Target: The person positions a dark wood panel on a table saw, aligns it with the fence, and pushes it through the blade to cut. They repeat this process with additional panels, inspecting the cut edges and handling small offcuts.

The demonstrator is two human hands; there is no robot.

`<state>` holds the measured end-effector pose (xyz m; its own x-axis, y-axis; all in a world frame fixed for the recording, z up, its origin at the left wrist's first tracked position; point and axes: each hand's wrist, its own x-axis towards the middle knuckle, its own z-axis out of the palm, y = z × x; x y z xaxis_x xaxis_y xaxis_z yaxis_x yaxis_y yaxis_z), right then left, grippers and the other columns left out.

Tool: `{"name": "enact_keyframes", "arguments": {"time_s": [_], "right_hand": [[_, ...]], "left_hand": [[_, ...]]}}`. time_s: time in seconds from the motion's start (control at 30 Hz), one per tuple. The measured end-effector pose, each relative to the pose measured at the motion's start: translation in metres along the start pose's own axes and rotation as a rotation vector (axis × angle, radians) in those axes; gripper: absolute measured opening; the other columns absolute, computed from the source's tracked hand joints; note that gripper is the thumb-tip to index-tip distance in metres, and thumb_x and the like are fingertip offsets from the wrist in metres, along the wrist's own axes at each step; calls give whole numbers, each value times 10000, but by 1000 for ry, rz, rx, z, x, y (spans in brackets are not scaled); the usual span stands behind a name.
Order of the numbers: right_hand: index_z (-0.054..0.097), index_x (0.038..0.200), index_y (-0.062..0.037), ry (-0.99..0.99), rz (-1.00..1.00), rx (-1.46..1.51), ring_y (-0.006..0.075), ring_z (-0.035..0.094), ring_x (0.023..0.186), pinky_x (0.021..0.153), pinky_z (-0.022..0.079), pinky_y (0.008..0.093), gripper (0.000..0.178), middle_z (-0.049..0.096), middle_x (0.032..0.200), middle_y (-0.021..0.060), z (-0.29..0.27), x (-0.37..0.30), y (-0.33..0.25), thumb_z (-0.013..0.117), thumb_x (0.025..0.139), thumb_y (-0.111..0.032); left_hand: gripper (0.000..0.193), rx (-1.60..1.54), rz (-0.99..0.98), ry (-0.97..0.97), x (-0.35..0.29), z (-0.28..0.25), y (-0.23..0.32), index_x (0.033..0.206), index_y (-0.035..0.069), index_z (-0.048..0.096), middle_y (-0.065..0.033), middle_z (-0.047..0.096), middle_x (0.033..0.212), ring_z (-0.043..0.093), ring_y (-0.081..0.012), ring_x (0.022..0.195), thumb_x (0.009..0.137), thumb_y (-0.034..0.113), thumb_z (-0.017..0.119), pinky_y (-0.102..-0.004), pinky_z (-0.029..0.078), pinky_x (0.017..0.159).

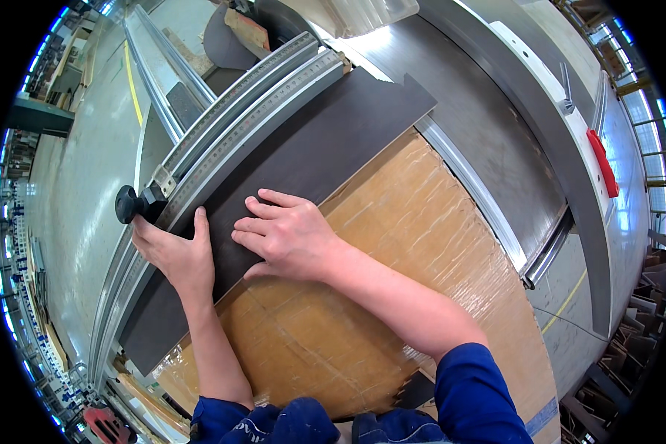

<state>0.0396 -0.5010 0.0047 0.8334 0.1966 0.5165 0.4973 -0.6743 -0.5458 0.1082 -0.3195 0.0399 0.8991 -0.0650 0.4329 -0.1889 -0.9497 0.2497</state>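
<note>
I seem to be lining up the dark board (303,152) along the ruled fence (251,115), right hand (285,237) spread flat on it, left hand (176,255) wide across the fence. Next calls for even pressure, I'd judge.

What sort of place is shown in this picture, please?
Probably a workshop, perhaps for woodworking: a ruled metal rail lies along a dark panel, a broad grey machine table stands beyond, and a yellow line marks the floor.
</note>
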Motion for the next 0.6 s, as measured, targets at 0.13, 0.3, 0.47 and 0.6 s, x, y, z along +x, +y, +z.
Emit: {"name": "enact_keyframes", "arguments": {"time_s": [0.13, 0.3, 0.47, 0.6], "right_hand": [[745, 1035, -91, 9, -9, -9, 262, 650, 1141, 1076, 487, 420, 595, 730, 1117, 6, -2, 0, 5, 837, 597, -483], [742, 1027, -85, 22, -36, 6, 269, 652, 1133, 1073, 489, 419, 590, 732, 1106, 10, -3, 0, 10, 841, 583, -461], [740, 1009, -78, 19, -32, 49, 270, 653, 1114, 1070, 492, 419, 574, 731, 1070, 12, -4, 1, 3, 852, 569, -429], [743, 996, -73, 36, -28, 51, 270, 656, 1107, 1062, 499, 423, 571, 733, 1065, 12, -6, 0, -3, 859, 557, -420]], "left_hand": [[967, 29, 20, 31, 0, 5, 0, 1505, -90, 270, -298, 418, 1399, 377, -449, 1338, 805, 262, 838, -530, 274, 1156], [975, 73, 56, 55, -1, 8, -4, 1507, -93, 265, -298, 429, 1401, 386, -446, 1335, 807, 279, 833, -532, 267, 1161], [990, 116, 54, 59, -2, 6, -9, 1519, -88, 265, -321, 433, 1403, 403, -470, 1341, 823, 349, 817, -536, 302, 1140], [979, 126, 70, 42, -3, -1, -10, 1517, -94, 264, -318, 434, 1405, 408, -462, 1341, 835, 352, 807, -532, 306, 1139]]}}
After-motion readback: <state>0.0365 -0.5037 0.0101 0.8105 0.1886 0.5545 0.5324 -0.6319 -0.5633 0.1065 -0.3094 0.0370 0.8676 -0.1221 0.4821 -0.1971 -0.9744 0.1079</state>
